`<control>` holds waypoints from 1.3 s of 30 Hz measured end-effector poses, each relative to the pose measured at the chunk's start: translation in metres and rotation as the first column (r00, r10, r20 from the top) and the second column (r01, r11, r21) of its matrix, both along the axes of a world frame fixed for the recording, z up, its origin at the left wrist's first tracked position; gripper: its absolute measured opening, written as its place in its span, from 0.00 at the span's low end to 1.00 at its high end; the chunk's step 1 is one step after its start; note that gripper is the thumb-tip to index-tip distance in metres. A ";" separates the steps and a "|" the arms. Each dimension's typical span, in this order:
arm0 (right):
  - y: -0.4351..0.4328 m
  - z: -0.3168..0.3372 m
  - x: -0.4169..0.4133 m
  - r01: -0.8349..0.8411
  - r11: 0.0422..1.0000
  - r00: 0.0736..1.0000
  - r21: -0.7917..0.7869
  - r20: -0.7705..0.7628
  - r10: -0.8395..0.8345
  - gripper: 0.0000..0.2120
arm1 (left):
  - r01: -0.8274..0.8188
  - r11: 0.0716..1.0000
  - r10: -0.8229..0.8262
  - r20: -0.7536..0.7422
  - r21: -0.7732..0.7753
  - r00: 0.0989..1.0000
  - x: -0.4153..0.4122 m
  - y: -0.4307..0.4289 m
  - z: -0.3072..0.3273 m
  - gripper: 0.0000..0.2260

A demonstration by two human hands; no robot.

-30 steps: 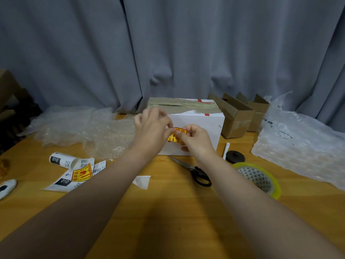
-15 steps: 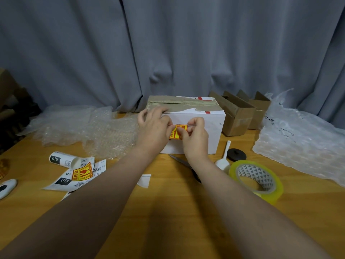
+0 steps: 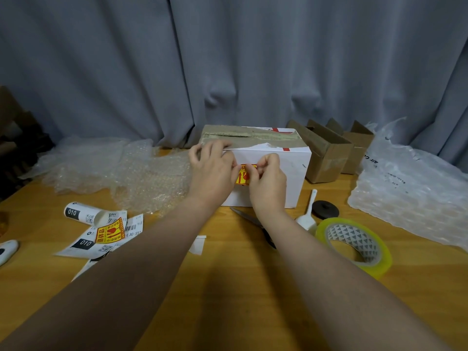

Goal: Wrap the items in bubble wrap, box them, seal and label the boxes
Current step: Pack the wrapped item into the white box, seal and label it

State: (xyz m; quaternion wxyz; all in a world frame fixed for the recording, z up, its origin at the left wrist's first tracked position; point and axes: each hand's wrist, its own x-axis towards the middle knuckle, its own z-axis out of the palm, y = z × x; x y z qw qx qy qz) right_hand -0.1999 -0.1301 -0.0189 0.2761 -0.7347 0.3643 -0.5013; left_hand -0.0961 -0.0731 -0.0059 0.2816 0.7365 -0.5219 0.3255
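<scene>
head view: the right hand [image 3: 268, 183] is seen with its fingers curled, and the upper right edge of the yellow sticker [image 3: 242, 177] is pinched between thumb and fingertips. the left hand [image 3: 212, 173] is hooked by its fingers over the top front edge of the white box [image 3: 291, 168], and its thumb is pressed on the sticker's left edge. the sticker is held against the box's front face at the centre of the frame and is partly hidden by both hands.

compared with a second ago, the sticker is now set higher and is laid against the upper part of the face instead of being held between the hands in front of it. labelling is judged to be under way: the sticker is placed but probably not yet smoothed down. the box top is already covered with brown tape, so sealing is judged done here.

scissors [image 3: 249, 219] are seen on the wooden table [image 3: 240, 287] just below the box, partly hidden by the right forearm. a tape roll [image 3: 354, 245] is found at lower right, open brown cartons [image 3: 326, 153] right of the box, bubble wrap [image 3: 126, 171] at centre left, and spare label sheets [image 3: 101, 236] at lower left.
</scene>
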 end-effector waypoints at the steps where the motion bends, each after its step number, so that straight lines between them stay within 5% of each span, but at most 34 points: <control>1: 0.000 0.000 0.000 0.005 1.000 1.000 -0.003 -0.004 -0.005 0.07 | -0.004 1.000 0.004 0.004 -0.003 1.000 0.000 -0.001 0.000 0.07; 6: -0.007 0.004 -0.003 0.044 0.998 0.997 0.037 -0.061 -0.041 0.12 | -0.004 1.000 0.004 0.019 0.003 1.000 0.004 -0.002 0.002 0.10; 9: -0.014 0.010 -0.016 0.088 0.996 0.972 0.016 -0.220 -0.082 0.17 | 0.006 1.000 -0.006 0.046 -0.015 0.999 0.007 0.000 0.006 0.13; 12: -0.020 0.020 -0.027 0.125 0.935 0.859 -0.331 -0.436 -0.269 0.13 | 0.073 0.997 -0.073 0.013 -0.028 0.997 0.010 0.002 0.010 0.13; 14: -0.025 0.023 -0.021 0.125 0.702 0.818 -0.701 -0.327 -0.472 0.11 | 0.101 0.995 -0.101 0.011 -0.009 0.995 0.013 0.001 0.010 0.17; 16: -0.030 0.027 -0.013 0.072 0.572 0.846 -0.817 -0.254 -0.469 0.15 | 0.125 0.992 -0.126 0.048 0.018 0.991 0.019 0.002 0.011 0.20; 20: -0.047 0.030 -0.019 -0.165 0.741 0.798 -0.651 -0.530 -0.288 0.21 | 0.196 0.980 -0.198 0.087 0.027 0.976 0.029 0.005 0.013 0.17; 26: -0.047 0.017 -0.016 -0.061 0.712 0.830 -0.699 -0.432 -0.353 0.24 | 0.129 0.991 -0.128 0.063 -0.018 0.990 0.023 -0.005 -0.004 0.21; 34: -0.054 0.010 -0.020 -0.128 0.665 0.779 -0.736 -0.490 -0.392 0.44 | 0.068 0.996 -0.078 0.201 0.056 0.977 0.031 -0.009 -0.016 0.37; 39: -0.050 0.014 -0.019 -0.108 0.717 0.761 -0.689 -0.522 -0.386 0.44 | 0.096 0.992 -0.104 0.107 0.084 0.989 0.030 -0.005 0.003 0.26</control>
